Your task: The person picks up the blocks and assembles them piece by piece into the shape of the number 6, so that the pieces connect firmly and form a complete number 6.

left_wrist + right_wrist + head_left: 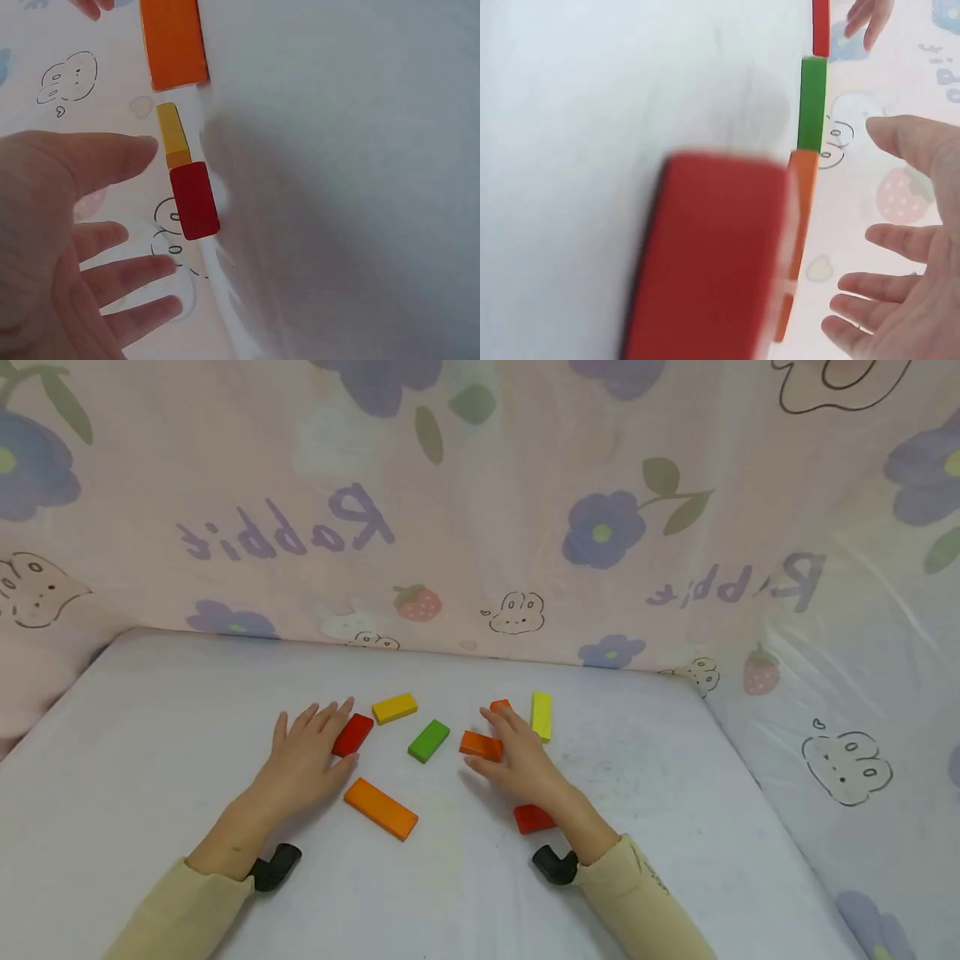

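In the head view, my left hand [303, 768] is beside a red block [354, 735], its fingers spread and thumb apart. The left wrist view shows that red block [195, 201] in front of the thumb and fingers, with nothing held. My right hand [528, 764] hovers with loosely extended fingers over an orange block [478, 745] and a second orange block [501, 703], partly hiding both. Another red block [532, 818] sits below the right wrist and looms large in the right wrist view. The right fingers [889, 285] there hold nothing.
Between the hands lie a green block [429, 742] and a yellow block [394, 708]. A longer orange block [381, 809] is nearer the body, and a lime-yellow block [542, 717] stands right of the right hand. Printed fabric [480, 527] rises behind the white surface [465, 893].
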The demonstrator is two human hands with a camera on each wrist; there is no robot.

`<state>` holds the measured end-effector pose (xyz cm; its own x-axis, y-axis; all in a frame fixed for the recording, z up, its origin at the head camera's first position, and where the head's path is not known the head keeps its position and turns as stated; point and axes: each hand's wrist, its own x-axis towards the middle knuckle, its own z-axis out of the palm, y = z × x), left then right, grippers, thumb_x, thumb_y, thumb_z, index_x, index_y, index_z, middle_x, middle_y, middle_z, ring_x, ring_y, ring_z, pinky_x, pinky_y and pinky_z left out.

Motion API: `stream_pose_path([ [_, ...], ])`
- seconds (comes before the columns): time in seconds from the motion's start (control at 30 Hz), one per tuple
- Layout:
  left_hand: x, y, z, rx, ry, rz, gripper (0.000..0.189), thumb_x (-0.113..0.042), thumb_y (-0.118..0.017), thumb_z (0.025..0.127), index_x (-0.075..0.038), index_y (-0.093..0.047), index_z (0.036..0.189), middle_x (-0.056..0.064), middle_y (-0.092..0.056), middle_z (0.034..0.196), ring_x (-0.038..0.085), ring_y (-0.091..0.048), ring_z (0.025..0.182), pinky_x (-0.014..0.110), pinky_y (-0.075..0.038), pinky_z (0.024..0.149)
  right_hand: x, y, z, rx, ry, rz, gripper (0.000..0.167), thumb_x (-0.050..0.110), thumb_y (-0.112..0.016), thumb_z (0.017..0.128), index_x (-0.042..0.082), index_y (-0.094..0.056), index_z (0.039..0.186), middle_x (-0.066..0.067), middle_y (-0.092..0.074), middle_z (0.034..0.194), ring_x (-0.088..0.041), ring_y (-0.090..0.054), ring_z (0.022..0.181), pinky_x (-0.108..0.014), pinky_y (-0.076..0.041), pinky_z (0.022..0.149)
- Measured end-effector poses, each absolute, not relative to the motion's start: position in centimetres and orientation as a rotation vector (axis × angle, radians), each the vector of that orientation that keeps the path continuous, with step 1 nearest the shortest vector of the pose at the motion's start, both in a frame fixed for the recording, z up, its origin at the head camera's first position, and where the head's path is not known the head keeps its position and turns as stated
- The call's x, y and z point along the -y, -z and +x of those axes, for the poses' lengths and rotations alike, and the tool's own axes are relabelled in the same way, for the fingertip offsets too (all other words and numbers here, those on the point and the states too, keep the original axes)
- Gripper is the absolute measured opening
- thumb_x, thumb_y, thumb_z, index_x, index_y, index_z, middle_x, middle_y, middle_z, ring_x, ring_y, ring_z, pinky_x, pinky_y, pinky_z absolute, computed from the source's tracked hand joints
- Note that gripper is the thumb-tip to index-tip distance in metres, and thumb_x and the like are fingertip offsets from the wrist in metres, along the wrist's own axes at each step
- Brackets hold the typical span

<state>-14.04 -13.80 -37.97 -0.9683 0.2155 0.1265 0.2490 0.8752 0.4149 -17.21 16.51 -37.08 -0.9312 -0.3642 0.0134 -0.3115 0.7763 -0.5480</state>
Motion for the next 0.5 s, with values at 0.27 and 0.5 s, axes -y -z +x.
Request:
stream_pose_path([
  [0.27, 14.0, 38.1, -14.0, 2.98, 0.704, -0.383, 0.067, -0.013, -0.065, 0.088, -0.001, -0.035, 0.146, 0.031, -0.046, 0.138, 0.049, -0.041, 0.126, 0.068, -0.024, 0.107, -14.7, 37.4, -17.4, -2.832, 0.867, -0.583, 0.073, 0.035, -0.069, 0.087, 0.013, -0.035, 0.148, -0.018, -0.026, 0.155, -0.037, -0.028, 0.142, -0.058, -0.03, 0.111],
  [0.5, 13.9, 38.0, -14.1, 2.996, 0.823, -0.377, 0.063, -0.009, -0.064, 0.089, -0.003, -0.037, 0.146, 0.03, -0.045, 0.139, 0.048, -0.044, 0.125, 0.062, -0.039, 0.101, -13.3, 37.4, -17.5, -2.804, 0.865, -0.603, 0.072, 0.035, -0.068, 0.088, 0.012, -0.036, 0.148, -0.017, -0.029, 0.154, -0.035, -0.029, 0.142, -0.056, -0.031, 0.111],
])
